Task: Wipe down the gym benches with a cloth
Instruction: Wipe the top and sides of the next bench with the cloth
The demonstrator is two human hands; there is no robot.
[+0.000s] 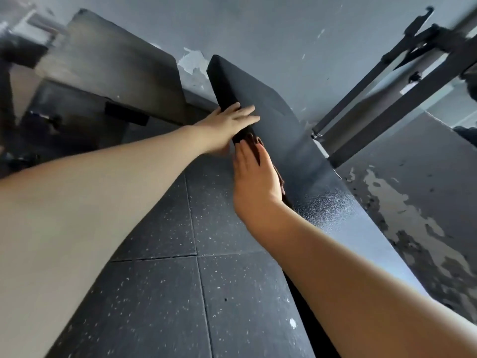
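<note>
Both our hands meet on the black, pebble-grained bench, its long axis running from near right to far left toward the wall. Our left hand lays its grip flat over the pad's left edge. Just right of it our right hand, fingers straight, presses the dark brown cloth against that side.

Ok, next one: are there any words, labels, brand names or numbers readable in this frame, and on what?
No text can be read anywhere in this frame.
Black padded gym bench: no logo or print shows on its pad.
Dark metal rack: small pale patch, perhaps a sticker, too blurred to read.
Dark brown cloth under the right hand: no tag or print visible.
</note>
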